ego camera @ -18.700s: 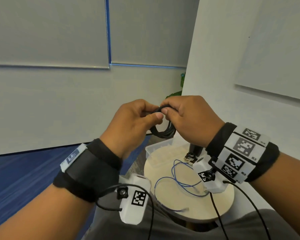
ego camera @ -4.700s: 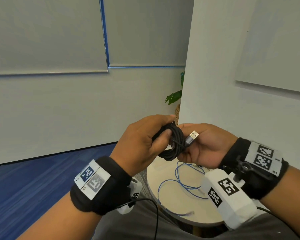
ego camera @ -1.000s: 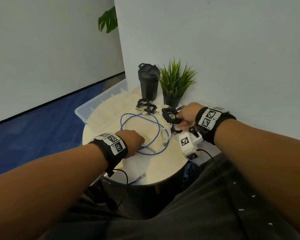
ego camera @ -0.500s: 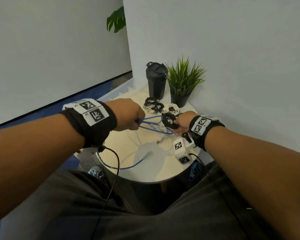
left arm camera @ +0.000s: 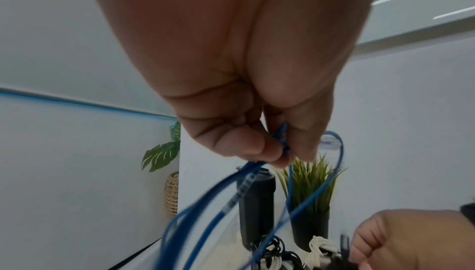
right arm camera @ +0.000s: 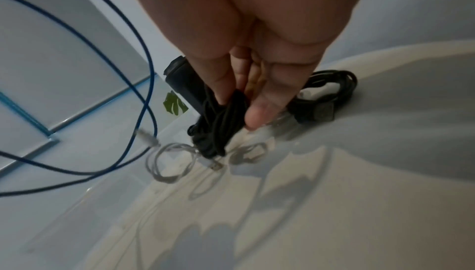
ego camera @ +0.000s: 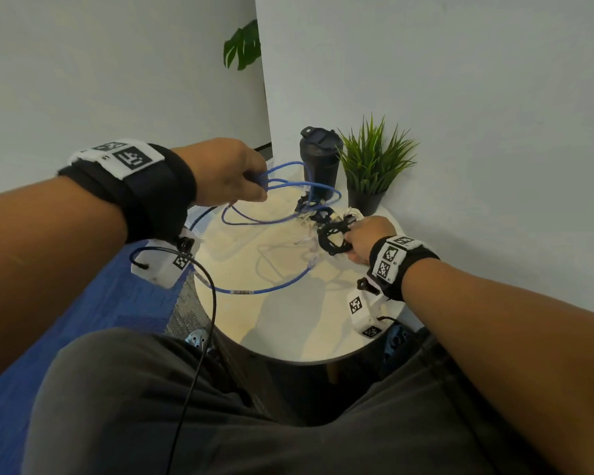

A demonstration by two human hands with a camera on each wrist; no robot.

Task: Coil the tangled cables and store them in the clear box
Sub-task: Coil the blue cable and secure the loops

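Note:
My left hand (ego camera: 234, 180) grips several loops of the blue cable (ego camera: 264, 221) and holds them up above the round table (ego camera: 288, 323); the rest of it trails down over the tabletop. In the left wrist view the fingers (left arm camera: 246, 144) curl round the blue cable (left arm camera: 239, 189). My right hand (ego camera: 360, 240) pinches a black coiled cable (ego camera: 333, 234) low over the table's far right. In the right wrist view the thumb and fingers (right arm camera: 259, 112) hold that black coil (right arm camera: 218, 130). The clear box (ego camera: 203, 214) sits behind my left hand, mostly hidden.
A black tumbler (ego camera: 319, 159) and a small potted plant (ego camera: 371, 166) stand at the table's back by the wall. Other coiled cables, black (ego camera: 306, 204) and white (ego camera: 352, 214), lie near them. A thin clear cable (right arm camera: 174, 160) lies on the tabletop.
My left hand has lifted the blue cable higher off the table and away to the left. My right hand stays low with the black coil.

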